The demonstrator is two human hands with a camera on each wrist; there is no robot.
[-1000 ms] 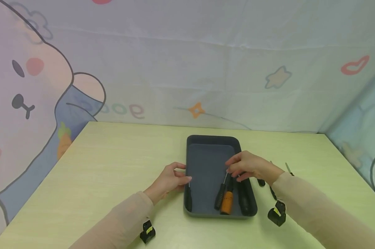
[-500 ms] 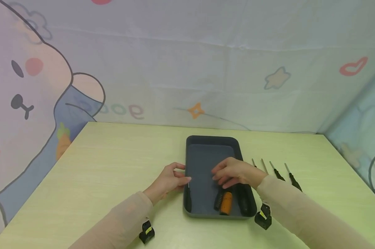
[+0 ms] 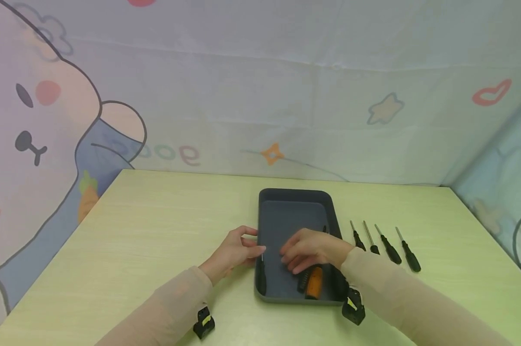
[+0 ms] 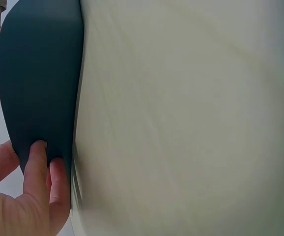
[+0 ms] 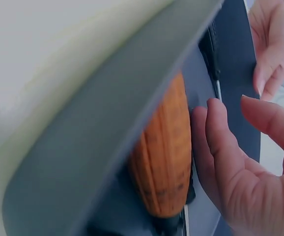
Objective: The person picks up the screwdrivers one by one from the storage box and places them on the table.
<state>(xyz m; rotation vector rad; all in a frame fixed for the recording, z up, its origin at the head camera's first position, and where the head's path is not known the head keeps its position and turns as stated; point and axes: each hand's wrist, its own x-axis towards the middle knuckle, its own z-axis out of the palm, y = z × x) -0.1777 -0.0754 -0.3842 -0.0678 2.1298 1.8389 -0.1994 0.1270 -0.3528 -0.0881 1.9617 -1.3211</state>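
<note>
Gripping the left wall of the tray (image 3: pixel 286 211) with the left hand (image 3: pixel 232 250), hooking the thumb over the rim and pressing the fingers against the outside. Hovering the right hand (image 3: pixel 315 247) over the inside of the tray, released, letting the fingers curve loosely near the orange handle (image 3: pixel 314 282). Being unable to tell whether brushing the ribbed black handle (image 3: pixel 302 283) with the fingertips.

Seeing the ribbed black handle and the orange handle lying side by side at the near end of the tray, disappearing partly under the right hand. Showing lengthwise grooves and dark marks on the orange handle from the right wrist. Seeing 1 black screwdriver (image 3: pixel 262 281) lying along the left wall of the tray, pointing a thin shaft toward the far end, near the left thumb. Seeing 1 thicker black handle (image 3: pixel 337 284) lying beside the right wall of the tray, disappearing partly under the right sleeve (image 3: pixel 411 293).

Finding 4 screwdrivers (image 3: pixel 391 251) lying in a row on the bench (image 3: pixel 187 206), to the right of the tray, pointing metal shafts away and black handles nearer. Wearing 1 small black device (image 3: pixel 204 323) at each wrist. Seeing a printed cloth (image 3: pixel 243 72) hanging beyond the tray, showing a large bear (image 3: pixel 48 115) well to the left of the tray.
</note>
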